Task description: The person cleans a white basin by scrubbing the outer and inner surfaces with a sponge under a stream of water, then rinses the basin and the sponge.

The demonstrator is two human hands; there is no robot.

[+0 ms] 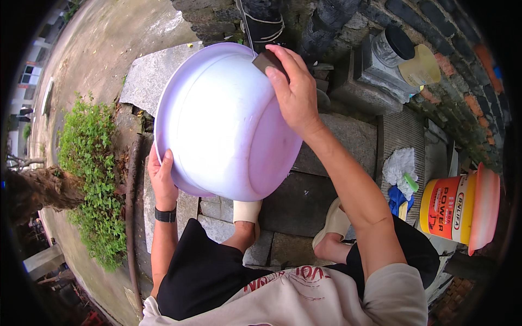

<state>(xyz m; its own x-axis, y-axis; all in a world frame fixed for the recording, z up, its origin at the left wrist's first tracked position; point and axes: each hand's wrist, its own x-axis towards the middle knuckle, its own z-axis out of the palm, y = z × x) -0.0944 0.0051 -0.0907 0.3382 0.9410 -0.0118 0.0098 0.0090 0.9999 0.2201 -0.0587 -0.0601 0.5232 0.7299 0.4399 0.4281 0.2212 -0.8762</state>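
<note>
A large pale purple plastic basin (217, 119) is held up in front of me, tilted so its outer side and base face me. My left hand (162, 175) grips the rim at the lower left, with the thumb on the outside. In my right hand (296, 89) is a dark brown sponge block (267, 63), pinched between thumb and fingers. The block lies against the basin's outer wall near the upper right rim. The basin's inside is hidden from me.
On the right stand a yellow and red bucket (446, 209) with a pink basin (484, 209) at its mouth, a white cloth (399, 165) and a green brush (410, 182). A clear jar (392, 46) sits on a stone block by the brick wall. Green plants (89, 179) grow at left.
</note>
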